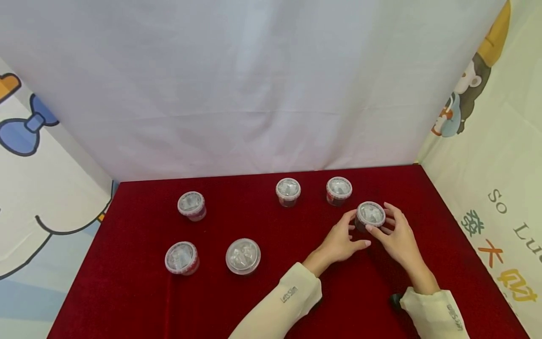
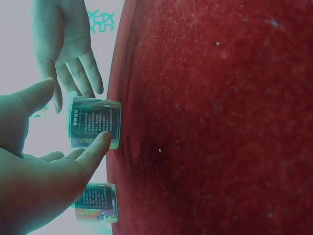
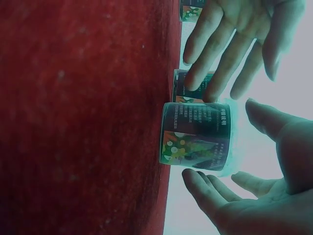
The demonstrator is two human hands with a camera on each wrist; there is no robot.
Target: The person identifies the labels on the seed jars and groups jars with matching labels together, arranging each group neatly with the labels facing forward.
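head: bright, pale reflections on lids (image 1: 371,214) | wrists: teal cast, highlights blown out, cloth (image 2: 220,122) soft

One small round tub (image 1: 370,217), squat, walls tapering slightly to the base. Upright, base down on the bench (image 1: 127,292), right-hand part, past the middle toward the far edge. Lid (image 1: 371,211) on: clear top, pale rim wider than the body, something whitish and crumpled-looking showing through it. Wrap-around label (image 3: 195,120): dark panels, small white print in rows, plus a picture patch in green and orange with pale dots. Print too small to read. Fill behind the label can't be made out.
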